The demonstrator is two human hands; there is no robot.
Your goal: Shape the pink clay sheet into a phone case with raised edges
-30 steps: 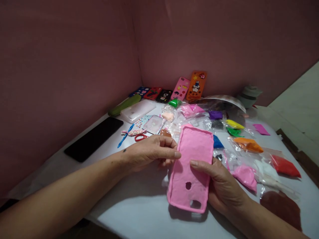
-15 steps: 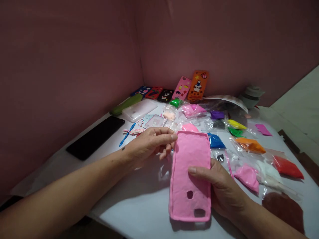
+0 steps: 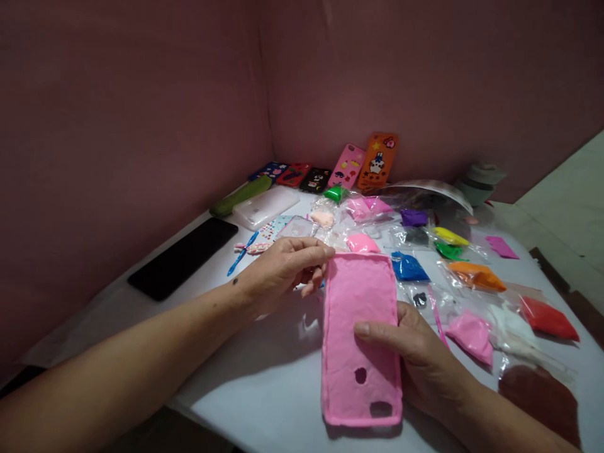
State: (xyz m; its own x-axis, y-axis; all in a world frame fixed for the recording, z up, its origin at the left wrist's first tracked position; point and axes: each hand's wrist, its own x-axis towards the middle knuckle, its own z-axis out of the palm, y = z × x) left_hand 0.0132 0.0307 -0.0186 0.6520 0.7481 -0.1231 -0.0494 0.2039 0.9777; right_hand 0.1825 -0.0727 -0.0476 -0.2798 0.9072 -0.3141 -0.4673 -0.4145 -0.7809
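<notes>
The right hand point(image 3: 419, 349) holds a pink, clay-like, rectangular phone case point(image 3: 356, 302) above the near part of the white-covered desk point(image 3: 250, 390), thumb across its face and fingers hidden behind. That grip probably steadies the case while leaving its raised rim free. The left hand point(image 3: 290, 267) has its thumb and forefinger drawn narrow at the case's upper left corner, the other fingers curled; whether it pinches the rim or merely touches it, I cannot tell. The case tilts so that its face and two holes show toward the wearer.

Just beyond, a clear plastic bag with a blue soft lump point(image 3: 409, 267) lies beside the case's top. To the right, more clear bags hold a pink lump point(image 3: 469, 333), an orange one point(image 3: 477, 275) and a red one point(image 3: 550, 318); farther back, others hold yellow point(image 3: 450, 236) and purple point(image 3: 414, 218) material. Each colour seems bagged separately, likely against drying or mixing.

Left of the hands lie a slim blue plastic tool point(image 3: 243, 253) and a flat black phone-like slab point(image 3: 184, 259). At the back, a decorated orange case point(image 3: 379, 160) leans against the dull pink wall point(image 3: 425, 75), perhaps propped for display.
</notes>
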